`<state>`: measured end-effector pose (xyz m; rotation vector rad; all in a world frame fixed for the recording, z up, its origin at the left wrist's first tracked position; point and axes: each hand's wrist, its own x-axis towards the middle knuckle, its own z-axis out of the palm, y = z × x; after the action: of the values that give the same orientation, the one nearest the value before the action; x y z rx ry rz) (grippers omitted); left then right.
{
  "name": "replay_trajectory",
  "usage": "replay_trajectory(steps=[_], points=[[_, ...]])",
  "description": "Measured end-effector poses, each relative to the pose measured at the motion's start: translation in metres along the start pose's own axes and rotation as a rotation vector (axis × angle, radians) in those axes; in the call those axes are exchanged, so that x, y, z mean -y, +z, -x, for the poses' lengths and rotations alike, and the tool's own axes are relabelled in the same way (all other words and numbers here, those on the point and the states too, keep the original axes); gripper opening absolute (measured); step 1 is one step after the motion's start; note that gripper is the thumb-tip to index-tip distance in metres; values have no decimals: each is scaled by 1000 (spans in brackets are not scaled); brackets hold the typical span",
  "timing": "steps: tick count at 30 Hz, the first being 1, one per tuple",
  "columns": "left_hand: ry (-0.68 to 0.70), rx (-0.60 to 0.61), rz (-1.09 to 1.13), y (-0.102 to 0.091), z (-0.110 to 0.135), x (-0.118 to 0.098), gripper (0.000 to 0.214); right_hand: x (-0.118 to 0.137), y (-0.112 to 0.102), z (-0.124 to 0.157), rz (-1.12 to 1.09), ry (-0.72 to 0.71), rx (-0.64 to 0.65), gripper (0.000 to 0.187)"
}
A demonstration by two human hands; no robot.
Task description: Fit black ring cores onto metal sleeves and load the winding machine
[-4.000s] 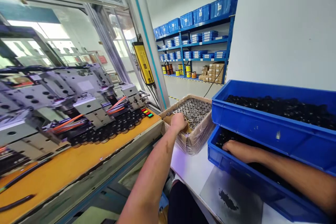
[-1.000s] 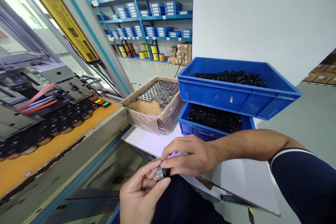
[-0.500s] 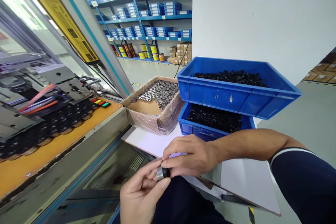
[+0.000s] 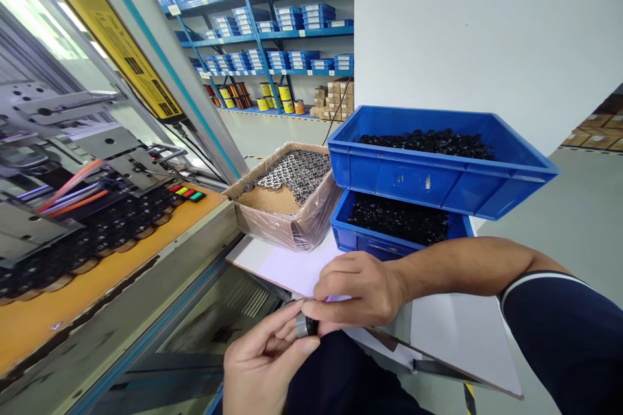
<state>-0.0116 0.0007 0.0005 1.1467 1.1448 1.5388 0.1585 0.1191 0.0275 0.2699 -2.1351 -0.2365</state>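
Observation:
A small silver metal ring-shaped core with a black plastic part on its right side [image 4: 303,326] is held between both hands, just above my lap. My left hand [image 4: 265,353] pinches the metal portion between thumb and fingers. From the right, my right hand [image 4: 357,292] closes its thumb and fingertips on the black part. The fingers cover much of the piece, so how far its two portions fit together is hidden. Beyond my hands stands a plastic-lined cardboard box [image 4: 311,227] of flat-laid metal cores [image 4: 296,172].
Two stacked blue bins [image 4: 438,175] hold loose black parts [image 4: 428,142]. At left, a machine [image 4: 109,149] with an orange worktop [image 4: 29,334] carries rows of black-topped pieces and coloured buttons [image 4: 186,192]. A white board [image 4: 462,337] lies at right. Blue shelving [image 4: 257,32] stands behind.
Both hands have shifted slightly right with the piece, and the right fingers have changed position on it. At left, a grey machine arm has come into view.

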Motion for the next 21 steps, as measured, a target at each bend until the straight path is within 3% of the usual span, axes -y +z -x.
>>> replay_trajectory(steps=[3, 7, 11, 14, 17, 19, 21], points=[[-3, -31, 67, 8, 2, 4, 36, 0, 0, 0, 20, -38, -25, 30], [72, -184, 130, 23, 7, 13, 31, 3, 2, -1, 41, -47, -59, 29], [246, -280, -77, 20, 10, 14, 41, 6, 0, -4, -38, 21, -96, 21], [512, -159, -355, 6, 6, 7, 34, 10, -1, -4, -144, 84, -109, 16], [760, -28, -542, -1, 2, -3, 21, 16, 2, -1, -215, 157, -25, 18], [786, -48, -593, 1, 2, -7, 23, 16, 3, -1, -251, 186, 80, 20], [700, -94, -592, 2, 6, -9, 24, 8, -4, -5, -241, 158, 173, 23]])
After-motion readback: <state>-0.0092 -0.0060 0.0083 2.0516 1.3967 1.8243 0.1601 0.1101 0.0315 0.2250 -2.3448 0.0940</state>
